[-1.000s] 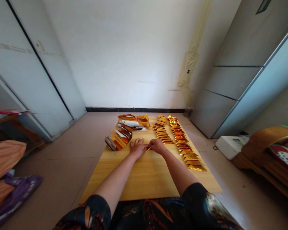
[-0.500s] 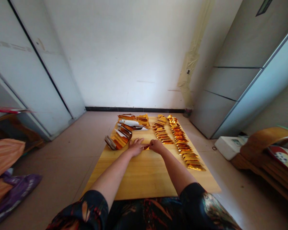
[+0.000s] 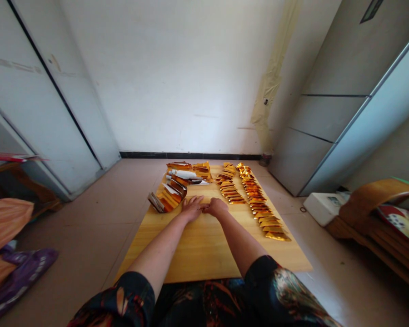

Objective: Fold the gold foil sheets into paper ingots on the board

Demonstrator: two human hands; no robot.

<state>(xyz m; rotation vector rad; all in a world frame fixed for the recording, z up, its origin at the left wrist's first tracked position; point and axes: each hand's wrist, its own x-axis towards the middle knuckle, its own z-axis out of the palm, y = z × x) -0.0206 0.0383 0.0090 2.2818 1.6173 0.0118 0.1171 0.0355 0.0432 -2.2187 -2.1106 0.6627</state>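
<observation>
Small gold foil-paper strip (image 3: 206, 209) lay mostly hidden, shiny folded gold-foil pieces (image 3: 261, 211) overlapped in two rows rightward, loose gold-and-white paper sheets (image 3: 171, 200) fanned leftward.

1. I find the camera head-worn, facing forward and down.
2. The left hand (image 3: 192, 209) and right hand (image 3: 217, 207) sit fairly near, below centre; the white wall (image 3: 184, 77) rises beyond, square-on.

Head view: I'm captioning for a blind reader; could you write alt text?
A person's left hand and right hand meet on a wooden tabletop, anything between them hidden. Two rows of folded gold pieces lie to the right, bundles of gold and white sheets to the left.
</observation>
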